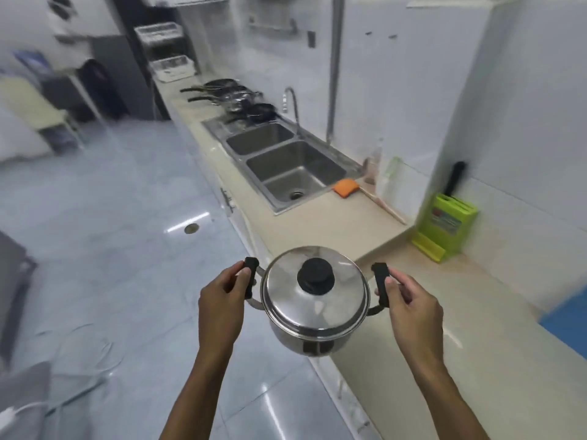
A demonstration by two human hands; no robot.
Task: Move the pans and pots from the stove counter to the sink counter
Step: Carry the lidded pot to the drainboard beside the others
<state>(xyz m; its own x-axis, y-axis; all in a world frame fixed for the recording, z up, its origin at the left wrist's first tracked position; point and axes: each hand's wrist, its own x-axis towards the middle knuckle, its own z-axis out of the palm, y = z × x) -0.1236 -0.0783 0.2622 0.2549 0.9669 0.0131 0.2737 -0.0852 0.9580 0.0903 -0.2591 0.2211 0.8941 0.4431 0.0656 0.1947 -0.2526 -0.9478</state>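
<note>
You have the steel pot [316,308] in the air, carried over the front edge of the tabletop [413,360], partly above the floor [111,233]. Your left hand [222,303] is curled round the black left handle [250,277], and your right hand [413,304] pinches the black right handle [381,289] between thumb and fingers. Keep both grips even so the pot stays level; the lid [314,289] sits loose on top by the look of it (its black knob [316,276] is untouched), and a tilt could let it slide off.

Carry it forward along the tabletop, past the green knife block [444,227] standing in the corner on the right. The orange sponge [345,187] lies just beside the near basin of the double sink [286,160]; pass clear of both.

Beyond the far basin, dark frying pans [235,93] already crowd the tabletop with handles sticking out toward the aisle. Free room there looks tight, though blur hides the detail, so pick a bare patch first, lower the pot flat, and release both handles together.
</note>
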